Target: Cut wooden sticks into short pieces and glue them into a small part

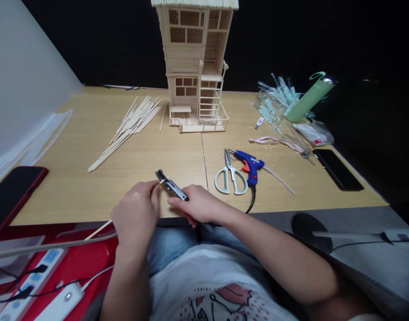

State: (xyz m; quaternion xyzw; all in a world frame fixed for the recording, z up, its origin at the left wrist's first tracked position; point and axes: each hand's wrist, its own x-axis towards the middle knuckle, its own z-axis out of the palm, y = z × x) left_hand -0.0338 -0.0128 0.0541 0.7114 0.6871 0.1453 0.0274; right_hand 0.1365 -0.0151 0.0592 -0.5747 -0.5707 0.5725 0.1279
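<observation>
Head view: forearms (281, 249) converging, left fingers (154, 191) pinch a stick (163, 180), apparently across the metal tool (177, 191) right fingers (178, 203) grip.

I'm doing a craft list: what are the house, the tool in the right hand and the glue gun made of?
House: probably bare wood, matte, with pale thin sticks side by side.
Tool: the grey part looks like smooth metal, because it glints; the right hand covers some.
Glue gun: likely plastic, blue and slightly shiny; its silvery tip may be metal.

1 thin stick (163, 180) in left hand (137, 206), apparently across metal tool (177, 190) in right hand (199, 203)
</observation>
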